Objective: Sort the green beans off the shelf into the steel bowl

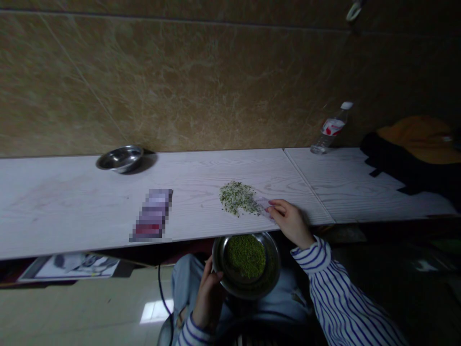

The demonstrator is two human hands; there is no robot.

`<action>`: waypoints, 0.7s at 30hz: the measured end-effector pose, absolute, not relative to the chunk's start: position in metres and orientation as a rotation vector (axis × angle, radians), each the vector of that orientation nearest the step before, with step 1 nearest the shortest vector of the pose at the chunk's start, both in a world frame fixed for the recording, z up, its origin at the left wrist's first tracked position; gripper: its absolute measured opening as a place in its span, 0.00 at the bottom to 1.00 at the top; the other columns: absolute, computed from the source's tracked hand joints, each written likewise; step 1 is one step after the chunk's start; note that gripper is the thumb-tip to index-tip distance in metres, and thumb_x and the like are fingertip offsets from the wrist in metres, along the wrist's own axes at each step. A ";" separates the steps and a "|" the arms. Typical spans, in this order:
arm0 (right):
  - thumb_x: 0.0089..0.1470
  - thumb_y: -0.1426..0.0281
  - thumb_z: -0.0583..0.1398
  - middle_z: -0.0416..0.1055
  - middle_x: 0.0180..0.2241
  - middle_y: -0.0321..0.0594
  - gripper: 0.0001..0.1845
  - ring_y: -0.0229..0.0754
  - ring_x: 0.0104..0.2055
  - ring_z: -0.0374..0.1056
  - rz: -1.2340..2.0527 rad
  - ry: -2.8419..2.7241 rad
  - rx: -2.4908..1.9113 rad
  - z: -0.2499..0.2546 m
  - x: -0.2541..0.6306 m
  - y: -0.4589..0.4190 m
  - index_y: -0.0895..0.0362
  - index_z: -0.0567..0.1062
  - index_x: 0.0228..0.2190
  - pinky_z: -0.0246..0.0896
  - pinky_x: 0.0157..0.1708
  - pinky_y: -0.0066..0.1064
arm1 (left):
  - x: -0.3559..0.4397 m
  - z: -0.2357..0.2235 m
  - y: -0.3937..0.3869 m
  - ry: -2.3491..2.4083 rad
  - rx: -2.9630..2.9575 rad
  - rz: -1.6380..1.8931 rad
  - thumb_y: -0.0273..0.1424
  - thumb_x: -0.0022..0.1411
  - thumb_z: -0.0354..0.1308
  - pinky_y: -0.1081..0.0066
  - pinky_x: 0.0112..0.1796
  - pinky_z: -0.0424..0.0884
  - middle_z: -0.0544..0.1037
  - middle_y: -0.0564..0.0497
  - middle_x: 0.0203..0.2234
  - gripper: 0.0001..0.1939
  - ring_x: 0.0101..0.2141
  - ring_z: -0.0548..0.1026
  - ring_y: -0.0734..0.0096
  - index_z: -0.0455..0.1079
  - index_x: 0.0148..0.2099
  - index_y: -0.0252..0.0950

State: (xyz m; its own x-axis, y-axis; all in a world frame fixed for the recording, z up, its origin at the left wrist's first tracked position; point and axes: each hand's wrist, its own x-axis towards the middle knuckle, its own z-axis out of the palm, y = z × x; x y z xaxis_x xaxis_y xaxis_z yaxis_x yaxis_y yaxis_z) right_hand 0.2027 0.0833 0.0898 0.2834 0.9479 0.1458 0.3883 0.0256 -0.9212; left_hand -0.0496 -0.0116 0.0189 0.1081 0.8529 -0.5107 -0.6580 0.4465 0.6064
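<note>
My left hand (210, 291) grips the left rim of a steel bowl (274, 269), held just below the table's front edge above my lap. Inside the bowl lie many small green beans (247, 257), which look like mung beans. On the table, beyond the bowl, spreads a loose pile of green beans mixed with white grains (236, 196). My right hand (291, 223) pinches a thin, pale purple, see-through sheet (265, 207) between thumb and fingers. The sheet's far end touches the right side of the pile; what it is exactly I cannot make out.
A second steel bowl (122, 159) stands near the wall at left. A blurred-out flat purple item (153, 214) lies left of the pile. At back right are a labelled plastic bottle (331, 129) and an orange cap (419, 139) on dark cloth. A shelf below holds printed paper (75, 265).
</note>
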 end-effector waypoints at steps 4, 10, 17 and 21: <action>0.51 0.57 0.63 0.83 0.33 0.48 0.18 0.50 0.34 0.80 0.654 -1.253 -1.585 0.090 0.217 0.078 0.56 0.78 0.39 0.75 0.35 0.39 | -0.048 0.020 -0.012 0.962 0.256 1.130 0.32 0.50 0.67 0.59 0.44 0.74 0.80 0.44 0.48 0.27 0.47 0.76 0.48 0.76 0.55 0.43; 0.51 0.57 0.63 0.83 0.36 0.51 0.20 0.53 0.38 0.80 0.553 -1.201 -1.651 0.085 0.243 0.072 0.57 0.78 0.40 0.75 0.40 0.44 | -0.048 0.018 -0.012 0.958 0.256 1.115 0.32 0.50 0.67 0.58 0.44 0.74 0.80 0.43 0.47 0.28 0.46 0.77 0.47 0.76 0.56 0.43; 0.50 0.56 0.62 0.82 0.33 0.50 0.20 0.53 0.35 0.79 0.569 -1.208 -1.678 0.082 0.239 0.064 0.57 0.78 0.40 0.75 0.39 0.45 | -0.046 0.019 -0.012 0.940 0.275 1.112 0.33 0.51 0.65 0.57 0.45 0.75 0.80 0.44 0.48 0.30 0.49 0.77 0.47 0.73 0.59 0.43; 0.51 0.58 0.63 0.83 0.35 0.49 0.19 0.52 0.37 0.80 0.600 -1.220 -1.671 0.082 0.234 0.061 0.57 0.79 0.40 0.75 0.42 0.44 | -0.046 0.024 -0.011 0.932 0.268 1.117 0.32 0.52 0.65 0.58 0.46 0.75 0.81 0.46 0.48 0.27 0.50 0.77 0.48 0.75 0.56 0.43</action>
State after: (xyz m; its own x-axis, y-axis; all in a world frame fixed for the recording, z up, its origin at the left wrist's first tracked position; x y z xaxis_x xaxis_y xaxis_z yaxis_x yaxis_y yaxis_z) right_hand 0.2335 0.0605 0.0822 0.3821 0.9138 0.1380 0.4489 -0.0530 -0.8920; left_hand -0.0457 -0.0114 0.0235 0.1207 0.8557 -0.5032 -0.6482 0.4519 0.6130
